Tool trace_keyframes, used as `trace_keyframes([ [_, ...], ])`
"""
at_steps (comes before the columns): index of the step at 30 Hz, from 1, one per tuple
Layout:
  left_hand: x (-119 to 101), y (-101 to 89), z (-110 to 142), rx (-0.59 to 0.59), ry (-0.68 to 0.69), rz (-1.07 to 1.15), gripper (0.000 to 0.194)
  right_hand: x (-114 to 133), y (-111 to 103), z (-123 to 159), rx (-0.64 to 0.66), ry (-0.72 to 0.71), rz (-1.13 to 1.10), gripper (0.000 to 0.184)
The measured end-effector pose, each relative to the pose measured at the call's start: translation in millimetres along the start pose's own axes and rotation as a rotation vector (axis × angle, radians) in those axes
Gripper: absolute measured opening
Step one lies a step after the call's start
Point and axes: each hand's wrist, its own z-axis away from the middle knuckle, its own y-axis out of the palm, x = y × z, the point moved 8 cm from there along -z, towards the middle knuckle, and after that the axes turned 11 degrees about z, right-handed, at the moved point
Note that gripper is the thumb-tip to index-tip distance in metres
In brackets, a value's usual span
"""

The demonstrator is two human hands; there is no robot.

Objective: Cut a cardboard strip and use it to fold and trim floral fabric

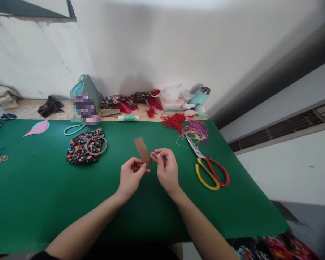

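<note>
1. Near the middle of the frame, just above the green surface (43, 202), a brown card (142, 151) is held up: a narrow, flat rectangle, plain on the face that shows, tilted with its top end leaning toward the upper left.
2. Left hand (130, 177) pinches the card's lower end between thumb and fingers.
3. Right hand (166, 169) sits just beside the card's lower right edge, its fingertips pressed together on something too small to make out.
4. Right of the hands lies one pair of scissors (207, 167), one handle red and one yellow, blades pointing to the upper left.
5. At the blade tips is one tangle of purple and yellow threads (196, 130), with a heap of red threads (174, 121) just left of it.
6. Left of centre lies one piece of flowered cloth (79, 150) with one hoop (96, 145) resting on it.
7. Along the far edge are one glue stick (128, 118), one teal bag (85, 94) with a blurred patch on its front, and one teal flask (200, 96).
8. One pink paper piece (37, 129) lies at the left, partly over a pale blue shape.
9. No writing can be read on any of these.
</note>
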Motion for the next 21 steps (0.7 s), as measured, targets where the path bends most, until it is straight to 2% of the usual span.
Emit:
trace_keyframes([
  [6,-3,-1.7,-1,-0.013,-0.013,0.084,0.024,-10,-15,-8,-0.085,0.089,-0.113,0.005],
  [8,-3,-1.6,-1,-0.007,-0.008,0.092,0.024,-4,-17,-8,-0.082,0.040,-0.075,0.005],
  [15,2,1.6,-2,0.033,-0.042,0.126,0.027,28,-11,-1,-0.005,-0.279,0.281,0.024],
  [21,11,4.1,0,0.048,-0.145,0.236,0.028,31,-6,2,0.005,-0.334,0.309,0.026],
])
